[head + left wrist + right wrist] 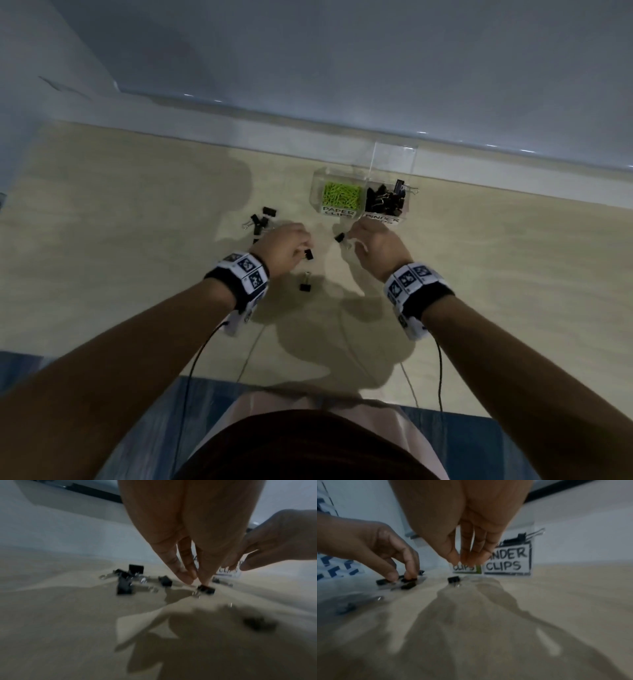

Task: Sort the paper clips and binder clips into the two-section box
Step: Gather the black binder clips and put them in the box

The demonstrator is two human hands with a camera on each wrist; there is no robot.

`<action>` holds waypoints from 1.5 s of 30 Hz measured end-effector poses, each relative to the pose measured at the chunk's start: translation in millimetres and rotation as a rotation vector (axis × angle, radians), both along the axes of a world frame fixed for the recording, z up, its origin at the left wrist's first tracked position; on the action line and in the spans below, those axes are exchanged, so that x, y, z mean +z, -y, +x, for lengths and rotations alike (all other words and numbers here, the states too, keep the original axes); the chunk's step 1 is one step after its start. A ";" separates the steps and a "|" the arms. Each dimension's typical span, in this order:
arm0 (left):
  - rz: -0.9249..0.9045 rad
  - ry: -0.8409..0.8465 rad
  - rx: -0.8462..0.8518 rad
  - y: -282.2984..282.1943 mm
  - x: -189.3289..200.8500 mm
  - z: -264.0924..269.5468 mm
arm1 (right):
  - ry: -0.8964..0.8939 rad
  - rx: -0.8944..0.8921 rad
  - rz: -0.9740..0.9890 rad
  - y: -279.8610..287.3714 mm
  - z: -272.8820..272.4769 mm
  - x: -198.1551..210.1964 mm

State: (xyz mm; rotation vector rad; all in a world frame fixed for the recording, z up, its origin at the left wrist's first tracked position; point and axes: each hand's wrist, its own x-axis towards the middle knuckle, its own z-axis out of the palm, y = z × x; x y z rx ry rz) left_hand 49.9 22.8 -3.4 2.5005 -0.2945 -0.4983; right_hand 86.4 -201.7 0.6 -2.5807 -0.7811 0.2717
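Observation:
The clear two-section box [317, 192] stands at the back of the table, with green paper clips [342, 195] in its left section and black binder clips [385, 200] in its right. My left hand [305, 251] reaches down and pinches a black binder clip [309, 254] [205, 588] that rests on the table. My right hand [351, 236] [462, 559] hovers with fingertips close together and nothing between them, just above another binder clip [339, 237] [453, 580] lying in front of the box.
Several loose binder clips [260, 221] lie in a cluster left of my left hand, and one more [305, 284] sits nearer to me. The box's clear lid [394, 157] stands open behind it. A wall runs along the table's far edge.

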 end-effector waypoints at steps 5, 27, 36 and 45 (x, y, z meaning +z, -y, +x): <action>0.085 0.026 -0.042 4.0 -13.4 -14.7 | -0.085 -0.022 -0.158 -26.5 -4.5 -18.3; 0.179 0.070 0.331 -51.1 -11.4 -47.4 | 0.060 0.228 -0.045 -64.2 -91.8 -33.8; 0.202 0.062 0.217 -56.0 -11.3 -46.7 | 0.144 0.170 -0.095 -58.6 -97.4 -27.9; 0.021 0.162 0.148 -10.6 17.9 -12.2 | 0.117 0.128 -0.079 -41.6 -91.0 -34.9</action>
